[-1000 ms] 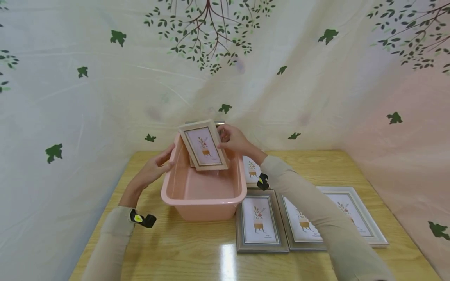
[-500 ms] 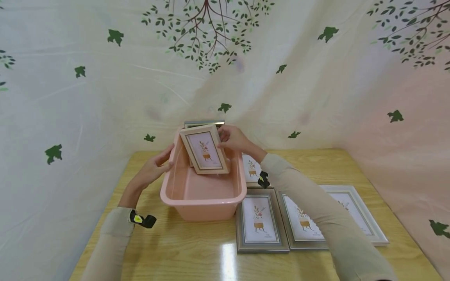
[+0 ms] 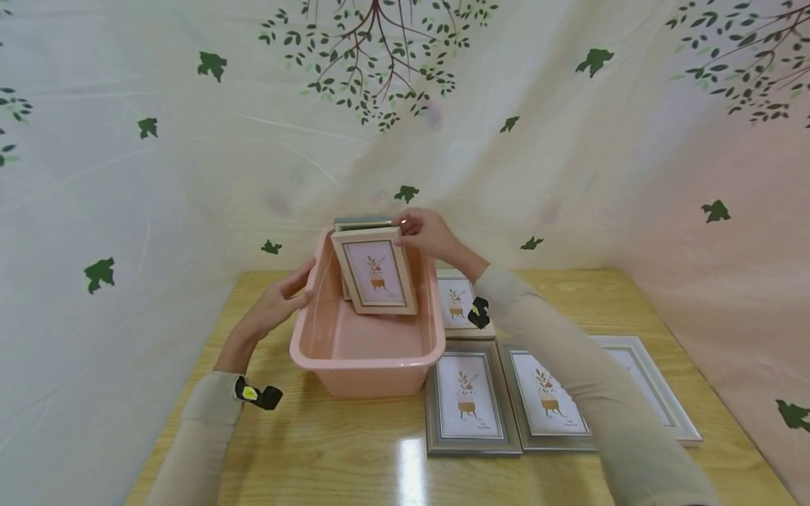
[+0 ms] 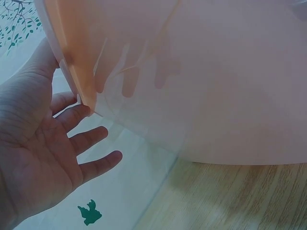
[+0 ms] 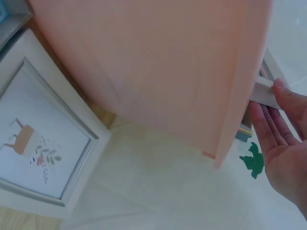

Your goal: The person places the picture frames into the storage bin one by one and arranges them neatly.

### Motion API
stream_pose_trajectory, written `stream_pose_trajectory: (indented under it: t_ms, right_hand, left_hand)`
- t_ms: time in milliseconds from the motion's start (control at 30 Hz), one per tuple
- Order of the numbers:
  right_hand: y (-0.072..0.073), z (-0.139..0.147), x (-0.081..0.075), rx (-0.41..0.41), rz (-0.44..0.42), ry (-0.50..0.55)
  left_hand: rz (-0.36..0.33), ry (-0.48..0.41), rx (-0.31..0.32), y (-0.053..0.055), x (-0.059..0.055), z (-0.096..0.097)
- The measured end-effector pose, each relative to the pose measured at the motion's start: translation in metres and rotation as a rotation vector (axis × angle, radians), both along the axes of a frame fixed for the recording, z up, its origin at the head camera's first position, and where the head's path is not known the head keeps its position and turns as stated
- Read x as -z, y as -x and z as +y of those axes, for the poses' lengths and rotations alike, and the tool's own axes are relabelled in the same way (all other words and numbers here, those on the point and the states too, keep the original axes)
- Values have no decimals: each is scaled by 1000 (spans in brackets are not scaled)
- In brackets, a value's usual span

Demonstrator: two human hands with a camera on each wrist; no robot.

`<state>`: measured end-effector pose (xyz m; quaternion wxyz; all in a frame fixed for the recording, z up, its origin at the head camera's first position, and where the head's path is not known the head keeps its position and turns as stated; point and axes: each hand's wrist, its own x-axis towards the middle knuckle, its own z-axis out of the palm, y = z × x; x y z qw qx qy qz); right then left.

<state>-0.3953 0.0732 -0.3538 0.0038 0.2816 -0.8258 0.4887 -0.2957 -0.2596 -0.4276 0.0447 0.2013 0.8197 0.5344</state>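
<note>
A pink plastic basin (image 3: 373, 380) stands on the table. My left hand (image 3: 280, 302) grips its left rim; in the left wrist view the thumb passes behind the rim, with the ring and little fingers spread loosely below. At the basin's far end, my right hand (image 3: 432, 233) pinches the upper right corner of a cream picture frame (image 3: 376, 277) with a potted-plant print. This frame leans back inside the basin, its lower edge close over the bottom. Behind it, the top edge of a grey-green picture frame (image 3: 362, 224) shows. In the right wrist view, the basin wall hides most of the held frame.
To the basin's right lie several picture frames: a cream frame (image 3: 457, 302), a grey-brown frame (image 3: 473, 397), another grey-brown frame (image 3: 547, 404) and a white frame (image 3: 658, 386) partly under my right sleeve. A patterned cloth (image 3: 304, 154) hangs behind the wooden table (image 3: 342, 450).
The cream frame has gone down into the basin and slightly right, and stands straighter. My right hand has shifted up to its top corner. My left hand has stayed on the rim.
</note>
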Motion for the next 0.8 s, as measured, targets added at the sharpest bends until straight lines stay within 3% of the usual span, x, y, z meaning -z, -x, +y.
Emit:
stream_pose_trajectory:
  t_ms: [200, 400, 800]
  right_hand:
    - [-1, 7, -7, -21, -18, -68]
    - [4, 13, -1, -17, 5, -102]
    - [5, 15, 12, -1, 27, -19]
  left_hand:
    - [-3, -2, 4, 0, 0, 1]
    - [-3, 8, -5, 2, 0, -1]
    - [-5, 3, -6, 3, 0, 0]
